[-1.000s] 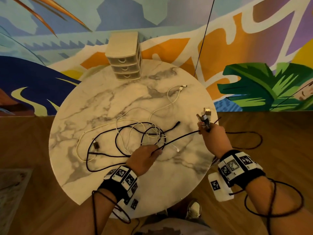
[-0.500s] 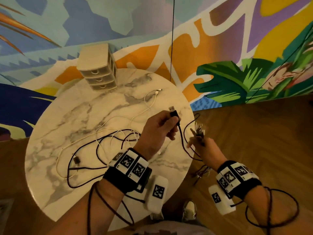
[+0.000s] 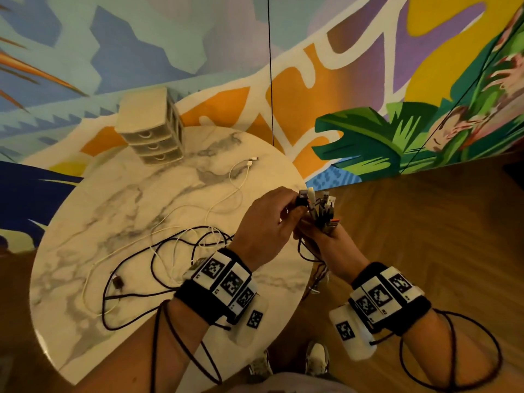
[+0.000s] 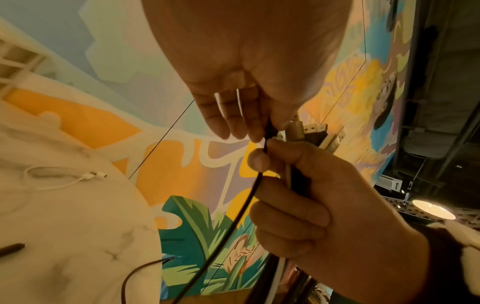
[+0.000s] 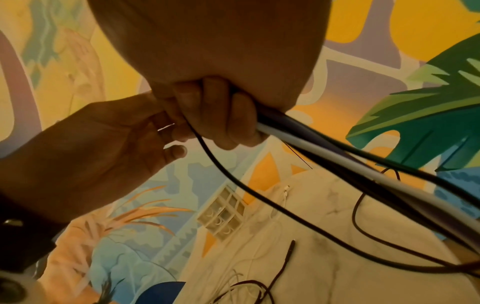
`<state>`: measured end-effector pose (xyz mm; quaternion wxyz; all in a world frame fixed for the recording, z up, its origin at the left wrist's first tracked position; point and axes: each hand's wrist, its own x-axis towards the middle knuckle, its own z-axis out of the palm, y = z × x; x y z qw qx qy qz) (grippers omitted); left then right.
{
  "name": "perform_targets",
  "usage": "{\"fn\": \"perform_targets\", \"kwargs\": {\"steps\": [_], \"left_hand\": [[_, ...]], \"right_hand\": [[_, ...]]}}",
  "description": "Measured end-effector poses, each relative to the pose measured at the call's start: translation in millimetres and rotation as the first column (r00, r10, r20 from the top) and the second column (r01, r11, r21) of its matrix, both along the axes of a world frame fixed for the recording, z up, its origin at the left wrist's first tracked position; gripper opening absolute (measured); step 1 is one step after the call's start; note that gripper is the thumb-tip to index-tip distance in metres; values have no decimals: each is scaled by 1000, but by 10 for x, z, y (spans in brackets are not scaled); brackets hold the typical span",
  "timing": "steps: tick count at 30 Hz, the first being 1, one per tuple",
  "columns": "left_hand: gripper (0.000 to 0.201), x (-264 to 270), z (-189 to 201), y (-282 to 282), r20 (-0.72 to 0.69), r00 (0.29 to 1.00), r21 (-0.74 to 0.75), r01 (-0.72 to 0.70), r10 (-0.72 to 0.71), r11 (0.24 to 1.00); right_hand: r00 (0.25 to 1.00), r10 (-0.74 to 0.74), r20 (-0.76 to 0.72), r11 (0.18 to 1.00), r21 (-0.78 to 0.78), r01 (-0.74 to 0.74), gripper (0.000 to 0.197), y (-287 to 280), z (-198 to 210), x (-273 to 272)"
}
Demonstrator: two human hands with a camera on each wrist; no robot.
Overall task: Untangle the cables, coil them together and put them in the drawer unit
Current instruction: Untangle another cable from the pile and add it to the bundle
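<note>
My right hand (image 3: 317, 231) grips a bundle of cable ends (image 3: 324, 212) upright, just off the table's right edge. My left hand (image 3: 295, 205) pinches the plug of a black cable (image 3: 301, 200) and holds it against that bundle. In the left wrist view the black cable (image 4: 233, 222) hangs down from the pinch, beside the bundle's plugs (image 4: 309, 131). The right wrist view shows my fingers (image 5: 221, 115) curled round several black and white cables (image 5: 311, 148). A white cable (image 3: 241, 180) and black loops (image 3: 158, 265) lie tangled on the marble table (image 3: 113, 211). The beige drawer unit (image 3: 150, 129), its drawers closed, stands at the far edge.
The round table stands against a painted mural wall (image 3: 368, 80), with wood floor (image 3: 425, 236) to the right. Held cables trail down past the table's edge (image 3: 317, 279). My shoes (image 3: 316, 358) show below. Black leads wrap my forearms.
My left hand has carried the black cable's plug from the table up to the bundle in my right hand, where the two hands now meet. The view swung right.
</note>
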<state>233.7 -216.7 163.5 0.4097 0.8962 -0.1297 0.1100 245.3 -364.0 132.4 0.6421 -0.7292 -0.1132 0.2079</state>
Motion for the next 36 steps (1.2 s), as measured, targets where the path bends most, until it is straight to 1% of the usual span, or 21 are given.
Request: {"fn": "perform_targets", "kwargs": {"steps": [2,3,6,8,10,12,13,14,16,18,20,22,24,25,26,27,28,30,32,34,36], "left_hand": [[17,-9,-4,-28,-4,1000,-18,1,-1,1000],[18,-10,-3,-39,-9,1000,-26,-5,5,1000],[21,-3,-3,-58,-14,1000,-19,-20,20,1000],[24,4,-6,-79,-29,999,-1,-16,16,1000],[24,14,-12,-91,-39,999,10,-12,12,1000],[20,23,-52,-77,-98,995,-72,-19,12,997],[22,21,-82,-73,-177,984,-163,-22,-8,986],[26,17,-111,-85,-281,958,-266,-23,-54,964],[27,-17,-188,-172,-459,866,-457,-35,-201,889],[18,-29,-286,-244,-527,807,-542,-76,-268,837],[10,-2,-401,-263,-581,757,-536,-81,-298,840],[9,-6,-472,-302,-622,684,-514,12,-382,857],[14,-44,-517,-361,-676,577,-486,118,-458,866],[18,-54,-545,-378,-715,529,-427,185,-456,885],[23,-41,-638,-349,-749,512,-334,257,-421,907],[28,-1,-743,-280,-772,522,-222,314,-363,923],[30,58,-856,-175,-772,566,-122,314,-289,941],[28,257,-983,30,-702,699,22,207,-133,978],[22,533,-954,145,-557,830,173,77,33,982],[29,799,-879,197,-464,873,244,-35,149,969],[42,967,-884,212,-476,862,360,12,172,933]], "right_hand": [[1000,10,-6,1000,26,-10,56,-15,-16,5],[1000,17,6,1000,17,-17,55,-20,0,5],[996,39,80,996,-84,-32,25,-20,8,57],[991,62,118,989,-142,-45,28,-10,-20,95],[994,52,96,986,-162,-36,24,-17,-43,123],[996,9,84,983,-185,7,22,-39,-21,135],[995,-29,93,980,-195,47,26,-52,7,141],[992,-78,99,980,-176,94,29,-63,37,154],[984,-158,83,977,-131,168,34,-96,102,185],[981,-182,63,974,-124,189,43,-156,125,230],[974,-220,49,968,-113,225,53,-241,121,259],[957,-286,52,955,-63,289,56,-321,121,271],[943,-333,18,942,51,332,55,-355,145,264],[934,-355,-32,928,109,356,54,-386,155,276],[923,-370,-103,910,163,382,53,-428,170,297],[909,-379,-173,888,209,410,52,-487,205,318],[898,-384,-214,871,239,429,52,-544,228,343],[890,-404,-210,862,237,447,52,-660,244,373],[888,-431,-157,874,171,455,51,-740,223,354],[882,-452,-134,872,142,468,50,-785,192,323],[869,-479,-124,860,131,493,49,-858,199,308]]}}
